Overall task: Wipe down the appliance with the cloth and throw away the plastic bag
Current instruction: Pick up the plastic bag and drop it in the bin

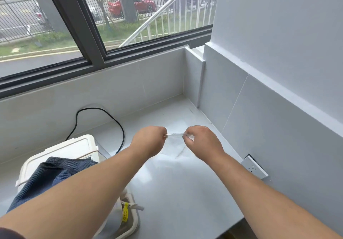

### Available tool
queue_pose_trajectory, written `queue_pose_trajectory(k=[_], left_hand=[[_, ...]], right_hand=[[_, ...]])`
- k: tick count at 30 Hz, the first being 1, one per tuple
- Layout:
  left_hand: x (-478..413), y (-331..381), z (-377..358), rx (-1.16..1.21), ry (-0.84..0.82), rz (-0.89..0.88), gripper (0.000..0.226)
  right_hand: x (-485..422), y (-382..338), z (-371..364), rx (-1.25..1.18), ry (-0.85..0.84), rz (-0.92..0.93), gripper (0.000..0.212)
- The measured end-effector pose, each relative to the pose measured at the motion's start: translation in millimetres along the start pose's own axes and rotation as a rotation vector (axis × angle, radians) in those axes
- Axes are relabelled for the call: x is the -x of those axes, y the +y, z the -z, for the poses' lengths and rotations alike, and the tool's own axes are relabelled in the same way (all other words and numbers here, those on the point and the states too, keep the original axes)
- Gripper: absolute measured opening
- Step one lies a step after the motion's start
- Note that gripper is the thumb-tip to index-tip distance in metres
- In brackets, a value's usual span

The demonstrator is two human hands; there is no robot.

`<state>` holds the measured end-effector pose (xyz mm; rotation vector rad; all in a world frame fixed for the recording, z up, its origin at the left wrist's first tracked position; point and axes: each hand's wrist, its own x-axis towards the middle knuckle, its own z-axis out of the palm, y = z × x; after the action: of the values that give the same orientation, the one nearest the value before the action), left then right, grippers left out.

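Left hand (149, 141), right hand (203, 142) on bag (174, 140)

Both bare forearms reach forward from the lower corners and converge toward the middle, wrists roughly level. The left hand (149, 142) and right hand (203, 141) sit knuckles-up with fingers curled, near each other but apart. Each pinches one end of the top edge of the clear plastic bag (175, 146), drawn taut between them.
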<state>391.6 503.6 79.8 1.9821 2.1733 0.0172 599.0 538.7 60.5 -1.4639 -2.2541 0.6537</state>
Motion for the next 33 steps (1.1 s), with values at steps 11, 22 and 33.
queue_pose_trajectory(k=[11,22,33], left_hand=[[29.4,30.9,44.4,-0.070,0.139,-0.287,0.018],[84.5,24.8,68.8,0.047,0.157,-0.334,0.016],[165.6,29.6,82.5,0.010,0.211,-0.616,0.018]], right_hand=[[33.9,-31.8,47.1,0.314,0.003,0.045,0.020],[102.0,-72.1,83.8,0.250,0.071,-0.189,0.015],[210.9,-146.1,82.0,0.437,0.148,-0.221,0.018]])
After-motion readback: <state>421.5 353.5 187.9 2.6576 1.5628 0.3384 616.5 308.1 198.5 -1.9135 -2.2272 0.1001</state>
